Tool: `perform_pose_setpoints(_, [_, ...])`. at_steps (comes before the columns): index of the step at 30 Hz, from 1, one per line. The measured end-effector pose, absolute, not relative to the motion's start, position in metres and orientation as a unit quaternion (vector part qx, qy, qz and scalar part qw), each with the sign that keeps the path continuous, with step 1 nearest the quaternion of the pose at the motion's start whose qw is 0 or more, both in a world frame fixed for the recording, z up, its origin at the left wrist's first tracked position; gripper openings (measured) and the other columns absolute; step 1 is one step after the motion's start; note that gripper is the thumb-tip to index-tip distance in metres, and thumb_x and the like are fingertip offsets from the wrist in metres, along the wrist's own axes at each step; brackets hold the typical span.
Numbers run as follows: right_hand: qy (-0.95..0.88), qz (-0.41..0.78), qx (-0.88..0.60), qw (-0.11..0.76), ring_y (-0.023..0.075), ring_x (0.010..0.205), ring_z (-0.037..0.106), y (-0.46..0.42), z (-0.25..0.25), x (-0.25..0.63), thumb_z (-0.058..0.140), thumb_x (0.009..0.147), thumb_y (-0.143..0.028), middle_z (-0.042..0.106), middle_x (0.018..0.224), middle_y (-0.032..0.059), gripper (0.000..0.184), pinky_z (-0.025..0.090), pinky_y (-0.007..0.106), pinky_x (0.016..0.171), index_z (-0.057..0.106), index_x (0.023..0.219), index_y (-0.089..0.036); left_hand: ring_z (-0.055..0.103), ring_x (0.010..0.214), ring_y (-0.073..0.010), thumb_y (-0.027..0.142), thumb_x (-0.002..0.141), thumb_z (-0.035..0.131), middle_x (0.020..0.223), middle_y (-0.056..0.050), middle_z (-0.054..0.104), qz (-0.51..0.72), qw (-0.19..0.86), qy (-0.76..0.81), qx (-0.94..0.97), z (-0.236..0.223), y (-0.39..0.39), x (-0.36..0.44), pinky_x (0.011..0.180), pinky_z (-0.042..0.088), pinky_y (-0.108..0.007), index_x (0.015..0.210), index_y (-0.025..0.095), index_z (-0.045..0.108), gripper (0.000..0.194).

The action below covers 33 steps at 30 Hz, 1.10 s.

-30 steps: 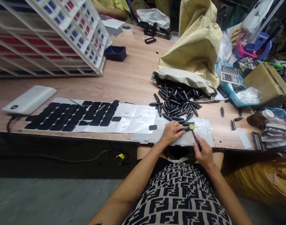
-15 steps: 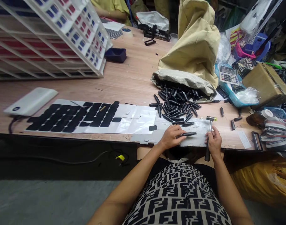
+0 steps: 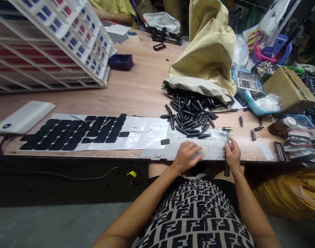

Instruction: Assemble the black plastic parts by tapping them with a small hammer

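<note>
My right hand grips a small hammer by its shaft, its yellow-faced head pointing up and away from me, its black handle end over the table edge. My left hand hovers above the grey sheet, its thumb and fingers apart with nothing visible between them. Just beyond it, a heap of black tube-shaped pieces spills from the mouth of a beige sack. Two or three of these pieces lie at the sheet's far edge. A small black rounded patch rests left of my left hand.
To the left, white paper carries rows of black patches beside a white power bank. A large white crate stands behind. At right are a calculator, a cardboard box and a brown bottle. A person in yellow sits across.
The hammer first swung from the black piece to the right, head up. The black piece then left my left hand, whose fingers opened. The view shifted slightly.
</note>
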State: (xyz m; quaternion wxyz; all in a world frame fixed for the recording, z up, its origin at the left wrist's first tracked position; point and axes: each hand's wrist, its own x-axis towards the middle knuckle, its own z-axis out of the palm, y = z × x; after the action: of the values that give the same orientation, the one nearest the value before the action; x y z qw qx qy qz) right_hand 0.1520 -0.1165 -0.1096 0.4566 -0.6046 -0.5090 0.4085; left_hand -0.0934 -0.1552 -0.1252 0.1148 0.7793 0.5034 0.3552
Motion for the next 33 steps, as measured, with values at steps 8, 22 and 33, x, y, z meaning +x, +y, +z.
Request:
perform_pose_setpoints(8, [-0.515, 0.399, -0.603, 0.461, 0.0087, 0.05, 0.05, -0.117, -0.115, 0.156, 0.062, 0.088, -0.046, 0.058, 0.073, -0.0044, 0.06, 0.049, 0.022, 0.044, 0.054, 0.14, -0.017, 0.05, 0.101, -0.0281, 0.031, 0.085, 0.075, 0.103, -0.01, 0.061, 0.297, 0.059, 0.588, 0.75, -0.119, -0.091, -0.084, 0.086, 0.042, -0.042, 0.102, 0.021, 0.076, 0.02])
perform_pose_setpoints(22, [-0.606, 0.307, -0.598, 0.425, 0.0113, 0.06, 0.056, -0.127, -0.106, 0.152, 0.06, 0.092, -0.039, 0.061, 0.078, -0.0005, 0.055, 0.052, 0.025, 0.056, 0.059, 0.141, -0.015, 0.049, 0.103, -0.0262, 0.035, 0.083, 0.077, 0.104, -0.006, 0.062, 0.339, 0.141, 0.59, 0.719, -0.142, -0.103, -0.096, 0.092, 0.038, -0.043, 0.098, 0.026, 0.078, 0.018])
perform_pose_setpoints(33, [-0.806, 0.187, -0.446, 0.343, 0.0203, 0.106, 0.072, -0.16, -0.087, 0.112, 0.052, 0.097, -0.021, 0.073, 0.122, 0.0088, 0.046, 0.058, 0.032, 0.097, 0.06, 0.142, -0.022, 0.049, 0.102, -0.0251, 0.033, 0.081, 0.079, 0.106, -0.005, 0.063, 0.345, 0.181, 0.585, 0.712, -0.141, -0.1, -0.098, 0.091, 0.038, -0.043, 0.098, 0.027, 0.079, 0.017])
